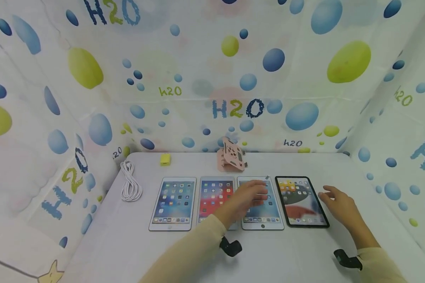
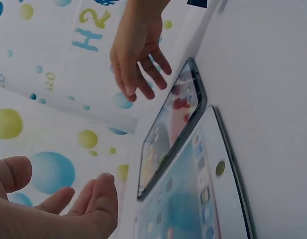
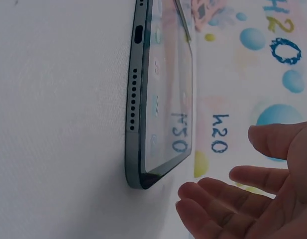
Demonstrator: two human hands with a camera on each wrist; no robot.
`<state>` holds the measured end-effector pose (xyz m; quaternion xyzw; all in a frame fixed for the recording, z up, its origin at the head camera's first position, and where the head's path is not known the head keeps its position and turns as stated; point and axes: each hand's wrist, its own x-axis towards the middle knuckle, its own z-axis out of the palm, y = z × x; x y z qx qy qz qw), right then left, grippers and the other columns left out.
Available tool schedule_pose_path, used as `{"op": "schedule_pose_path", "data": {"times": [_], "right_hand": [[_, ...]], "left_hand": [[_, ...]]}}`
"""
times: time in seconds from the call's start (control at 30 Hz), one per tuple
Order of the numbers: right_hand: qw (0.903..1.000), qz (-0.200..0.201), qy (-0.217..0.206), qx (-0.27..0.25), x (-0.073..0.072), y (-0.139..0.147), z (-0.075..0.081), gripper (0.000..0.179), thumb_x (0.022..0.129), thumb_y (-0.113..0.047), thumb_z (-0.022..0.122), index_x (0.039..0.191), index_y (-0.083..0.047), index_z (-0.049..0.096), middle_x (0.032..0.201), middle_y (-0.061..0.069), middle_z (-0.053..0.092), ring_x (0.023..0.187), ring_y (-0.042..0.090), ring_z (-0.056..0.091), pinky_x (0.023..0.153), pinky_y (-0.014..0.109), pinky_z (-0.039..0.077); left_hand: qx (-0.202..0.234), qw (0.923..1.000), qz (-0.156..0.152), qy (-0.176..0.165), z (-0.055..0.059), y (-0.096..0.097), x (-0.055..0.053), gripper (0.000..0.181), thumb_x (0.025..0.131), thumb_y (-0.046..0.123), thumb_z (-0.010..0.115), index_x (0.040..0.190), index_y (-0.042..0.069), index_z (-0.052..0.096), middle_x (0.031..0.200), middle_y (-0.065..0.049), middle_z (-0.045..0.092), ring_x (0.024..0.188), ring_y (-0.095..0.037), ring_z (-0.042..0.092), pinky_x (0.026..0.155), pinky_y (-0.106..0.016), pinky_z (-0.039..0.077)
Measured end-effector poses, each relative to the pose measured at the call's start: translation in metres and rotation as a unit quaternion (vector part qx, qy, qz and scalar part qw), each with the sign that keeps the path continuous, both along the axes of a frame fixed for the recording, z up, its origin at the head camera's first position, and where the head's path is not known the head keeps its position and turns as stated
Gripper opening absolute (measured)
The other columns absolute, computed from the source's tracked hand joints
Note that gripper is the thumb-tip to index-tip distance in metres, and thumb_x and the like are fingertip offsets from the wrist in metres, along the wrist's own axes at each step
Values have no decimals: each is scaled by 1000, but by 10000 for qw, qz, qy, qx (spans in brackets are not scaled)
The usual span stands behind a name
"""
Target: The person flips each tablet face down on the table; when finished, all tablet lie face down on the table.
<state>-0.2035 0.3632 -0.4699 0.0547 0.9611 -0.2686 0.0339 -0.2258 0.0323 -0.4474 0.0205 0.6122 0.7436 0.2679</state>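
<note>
Four tablets would be one too many to count, so several tablets lie in a row with lit screens. My left hand (image 1: 248, 198) is over the third, a white tablet (image 1: 269, 215), fingers loosely bent and holding nothing. In the left wrist view that hand (image 2: 68, 211) hovers beside the screen. At the row's right end lies a black-rimmed tablet (image 1: 301, 200). Beside its right edge is my right hand (image 1: 341, 206), fingers relaxed and apart from it. The right wrist view shows this hand (image 3: 243, 199) empty near the corner of the dark tablet (image 3: 165, 94).
Further left lie a white tablet with a blue screen (image 1: 175, 202) and one with a red and blue screen (image 1: 210, 196), partly hidden by my left arm. Behind them stand a pink folding stand (image 1: 231, 155) and a yellow charger block (image 1: 165, 159). A coiled white cable (image 1: 131, 184) lies at left.
</note>
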Motion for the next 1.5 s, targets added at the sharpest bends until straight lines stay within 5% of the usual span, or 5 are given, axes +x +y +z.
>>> {"op": "schedule_pose_path", "data": {"times": [0.53, 1.0, 1.27, 1.4, 1.5], "right_hand": [[9943, 59, -362, -1000, -4, -6, -8, 73, 107, -45, 43, 154, 9, 26, 145, 41, 43, 122, 54, 57, 90, 55, 57], [9854, -242, -376, -1644, -7, 3, -16, 72, 108, -42, 42, 156, 9, 21, 147, 43, 39, 120, 52, 59, 82, 46, 62], [9750, -506, -424, -2122, -7, 17, -24, 67, 109, -38, 39, 153, 11, 28, 143, 40, 46, 102, 29, 70, 78, 34, 61], [9508, -483, -226, -3051, -4, 16, -21, 67, 108, -42, 44, 156, 3, 31, 134, 14, 60, 98, 7, 63, 78, 22, 56], [9080, -247, 33, -4183, -1, 11, -16, 62, 107, -41, 49, 157, -7, 35, 121, -12, 62, 99, 1, 60, 81, 19, 54]], "left_hand": [[-239, 9982, 292, -475, -18, 84, 5, 52, 96, 27, 66, 141, 2, 54, 147, -16, 52, 141, -40, 45, 118, -53, 35], [229, 9988, 1, -442, -29, 85, 7, 61, 95, 23, 67, 147, -1, 48, 148, -14, 51, 141, -32, 46, 118, -51, 35], [205, 9992, 41, -343, -34, 86, 12, 63, 94, 23, 69, 151, 9, 46, 155, -15, 43, 142, -34, 45, 118, -50, 35], [234, 9990, 102, -366, -36, 87, 13, 64, 92, 22, 70, 152, 14, 47, 157, -16, 40, 141, -34, 46, 118, -50, 36], [354, 9985, 44, -417, -37, 87, 12, 65, 91, 20, 70, 152, 15, 46, 158, -15, 38, 144, -35, 43, 119, -50, 34]]}}
